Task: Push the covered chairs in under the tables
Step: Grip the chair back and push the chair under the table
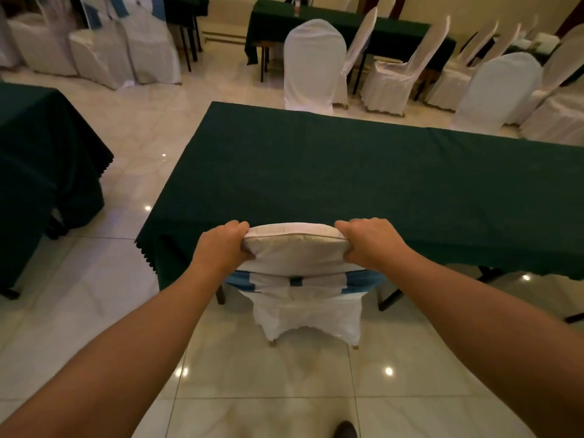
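A chair in a white cover (pixel 297 257) with a blue sash across its back stands right in front of me, its seat tucked under the near edge of a long table with a dark green cloth (pixel 347 172). My left hand (pixel 221 245) grips the left top corner of the chair back. My right hand (pixel 369 241) grips the right top corner. The chair's back legs rest on the tiled floor; the seat is hidden by the cloth.
Beyond the table stand several more white-covered chairs (pixel 313 61), some angled away from a second green table (pixel 331 23). Another green-clothed table (pixel 41 153) sits at the left. More covered chairs (pixel 104 49) cluster at the back left. Glossy floor tiles surround me.
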The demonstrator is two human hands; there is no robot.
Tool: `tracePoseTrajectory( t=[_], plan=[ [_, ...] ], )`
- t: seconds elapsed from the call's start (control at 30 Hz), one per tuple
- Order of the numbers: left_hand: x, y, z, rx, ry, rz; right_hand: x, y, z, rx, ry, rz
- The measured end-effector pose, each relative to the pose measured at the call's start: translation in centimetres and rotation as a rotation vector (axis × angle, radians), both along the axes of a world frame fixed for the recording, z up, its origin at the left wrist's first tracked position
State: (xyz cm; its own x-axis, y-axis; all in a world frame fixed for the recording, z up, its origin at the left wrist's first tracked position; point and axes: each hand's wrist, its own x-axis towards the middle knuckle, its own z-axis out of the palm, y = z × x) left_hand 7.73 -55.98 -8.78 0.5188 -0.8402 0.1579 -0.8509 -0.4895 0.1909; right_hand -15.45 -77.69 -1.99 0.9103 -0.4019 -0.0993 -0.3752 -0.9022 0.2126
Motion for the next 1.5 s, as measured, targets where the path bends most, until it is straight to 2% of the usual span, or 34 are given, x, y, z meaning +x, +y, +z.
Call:
tracePoseTrajectory(
  t=[0.27, 0.57, 0.97, 1.23, 1.5],
  plan=[
    [-3.0, -6.2, -0.1, 0.108, -0.057, 0.063, -2.3, -7.6, -0.7, 0.116, -0.038, 0.075],
    [-3.6, -10.2, 0.5, 0.145, -0.096, 0.037, -3.4, -11.4, -3.2, 0.204, -0.051, -0.008],
    [-6.1, -13.9, 0.7, 0.091, -0.066, -0.112, -7.2, -13.4, -6.4, 0.152, -0.069, -0.182],
    [-5.4, -14.3, 0.6, 0.140, -0.084, -0.071, -6.6, -12.9, -7.2, 0.214, -0.122, -0.231],
    [-6.4, -13.4, 0.5, 0.182, -0.022, -0.090, -7.5, -12.3, -7.1, 0.248, -0.148, -0.292]
  ],
)
